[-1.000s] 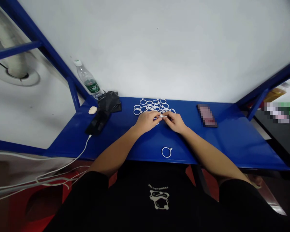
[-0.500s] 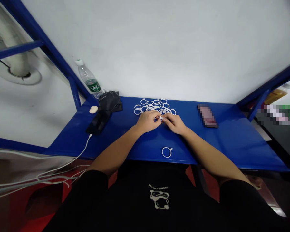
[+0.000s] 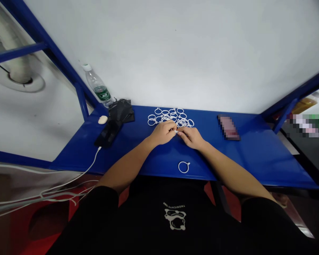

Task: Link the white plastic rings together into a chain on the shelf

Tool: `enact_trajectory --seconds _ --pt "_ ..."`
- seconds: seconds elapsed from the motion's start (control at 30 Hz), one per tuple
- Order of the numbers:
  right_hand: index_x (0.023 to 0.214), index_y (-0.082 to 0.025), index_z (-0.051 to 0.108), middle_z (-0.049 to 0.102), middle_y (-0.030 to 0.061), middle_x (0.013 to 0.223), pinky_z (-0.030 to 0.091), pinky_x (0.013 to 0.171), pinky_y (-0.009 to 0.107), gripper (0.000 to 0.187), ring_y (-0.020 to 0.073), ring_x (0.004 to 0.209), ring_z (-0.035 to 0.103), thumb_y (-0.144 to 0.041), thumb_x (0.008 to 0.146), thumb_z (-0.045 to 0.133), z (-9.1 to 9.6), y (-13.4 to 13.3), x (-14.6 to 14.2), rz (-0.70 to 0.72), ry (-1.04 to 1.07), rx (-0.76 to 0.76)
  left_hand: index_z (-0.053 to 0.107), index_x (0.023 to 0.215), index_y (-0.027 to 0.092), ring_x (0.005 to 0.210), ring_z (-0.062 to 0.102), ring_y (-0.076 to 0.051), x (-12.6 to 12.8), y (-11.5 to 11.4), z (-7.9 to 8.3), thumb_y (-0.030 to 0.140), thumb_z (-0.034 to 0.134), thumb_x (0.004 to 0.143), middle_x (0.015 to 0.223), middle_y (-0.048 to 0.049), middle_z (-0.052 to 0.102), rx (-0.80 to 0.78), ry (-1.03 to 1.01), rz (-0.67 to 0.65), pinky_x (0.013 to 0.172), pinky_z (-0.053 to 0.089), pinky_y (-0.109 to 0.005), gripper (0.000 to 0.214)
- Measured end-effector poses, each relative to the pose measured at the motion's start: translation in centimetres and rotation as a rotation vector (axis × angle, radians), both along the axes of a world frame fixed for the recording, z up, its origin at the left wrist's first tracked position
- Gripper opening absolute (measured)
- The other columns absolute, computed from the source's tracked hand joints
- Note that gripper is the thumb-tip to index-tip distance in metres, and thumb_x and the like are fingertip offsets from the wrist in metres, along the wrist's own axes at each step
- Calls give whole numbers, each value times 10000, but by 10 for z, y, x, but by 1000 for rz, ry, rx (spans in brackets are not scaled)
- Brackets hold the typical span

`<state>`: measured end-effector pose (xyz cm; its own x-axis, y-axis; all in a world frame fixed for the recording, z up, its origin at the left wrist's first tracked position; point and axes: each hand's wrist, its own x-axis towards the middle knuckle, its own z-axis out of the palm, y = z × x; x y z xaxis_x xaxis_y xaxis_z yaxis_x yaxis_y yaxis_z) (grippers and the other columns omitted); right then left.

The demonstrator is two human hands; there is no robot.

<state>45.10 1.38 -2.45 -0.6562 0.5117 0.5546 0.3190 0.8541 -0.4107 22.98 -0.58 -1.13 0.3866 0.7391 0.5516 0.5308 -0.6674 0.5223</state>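
My left hand [image 3: 163,132] and my right hand [image 3: 191,136] meet fingertip to fingertip over the blue shelf [image 3: 255,152]. Both pinch one small white ring [image 3: 176,131] between them, most of it hidden by the fingers. Just behind the hands lies a pile of several white rings [image 3: 170,116]. One single white ring [image 3: 183,166] lies apart near the front edge, closer to my body.
A plastic water bottle [image 3: 98,86] stands at the back left beside a crumpled black bag [image 3: 121,110], a small beige object [image 3: 102,119] and a black phone [image 3: 107,134] with a white cable [image 3: 69,181]. A blurred phone [image 3: 228,127] lies at the right. Blue frame posts flank the shelf.
Both hands stay together at the same spot, shifting only slightly as the fingers work the ring. Nothing else has moved.
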Motion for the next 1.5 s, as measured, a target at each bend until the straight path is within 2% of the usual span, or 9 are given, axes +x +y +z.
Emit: enact_trajectory --seconds 0.13,0.27,0.4,0.6,0.8,0.9,1.07,1.27,1.5 --pt "1092 -243 728 798 68 941 583 737 340 283 210 807 742 -431 1101 517 1 5 4 -167 116 32 691 1066 194 779 627 -151 4 -4 -2 134 573 925 925 -26 702 34 -26 82 776 512 -310 193" --pt "1099 -264 756 790 110 1182 637 847 438 260 277 1045 750 -446 1070 573 1 18 10 -317 267 33 579 1455 195 759 657 -139 10 -10 -4 216 644 960 1004 -31 739 -4 -3 57 778 543 -302 500" --pt "1083 -241 776 770 119 1285 659 751 398 253 245 961 759 -418 1050 599 -6 30 12 -358 221 20 742 1185 216 812 695 -169 15 -16 -4 373 742 949 912 -12 739 -71 201 -122 792 537 -312 284" --pt "1152 -222 768 759 131 1311 653 765 395 222 198 793 732 -350 1010 653 -14 34 9 -363 147 26 778 1147 222 827 719 -195 24 -26 -6 613 877 799 994 -25 755 -210 421 -294 704 489 -300 533" --pt "1093 -243 759 788 101 1181 631 743 388 199 217 837 730 -377 1035 624 -11 33 10 -312 163 26 793 956 238 841 712 -169 24 -23 -7 289 740 950 984 -15 745 -226 487 -275 682 462 -276 74" --pt "1068 -254 754 798 90 1125 628 752 390 186 244 948 742 -379 1041 618 -11 32 11 -277 153 18 774 904 221 863 711 -177 22 -21 -5 262 673 989 955 -19 743 -214 462 -229 698 465 -282 139" --pt "1065 -259 753 805 81 1109 637 855 423 173 250 1018 748 -362 1045 616 -11 31 9 -229 154 14 782 1040 229 821 715 -185 29 -28 -6 561 862 836 969 -18 751 -258 413 -307 685 475 -288 398" --pt "1055 -251 759 803 82 1089 632 851 424 163 245 993 748 -339 1031 624 -12 31 10 -229 147 -6 815 992 244 879 738 -177 31 -26 -12 309 787 931 1009 -19 766 -214 440 -339 708 489 -279 93" --pt "1057 -242 760 797 78 1065 619 821 401 149 236 955 745 -308 1015 633 -14 32 11 -210 136 -37 793 1178 278 947 747 -176 28 -24 -13 275 752 971 1106 -14 767 -215 393 -338 735 515 -283 212"
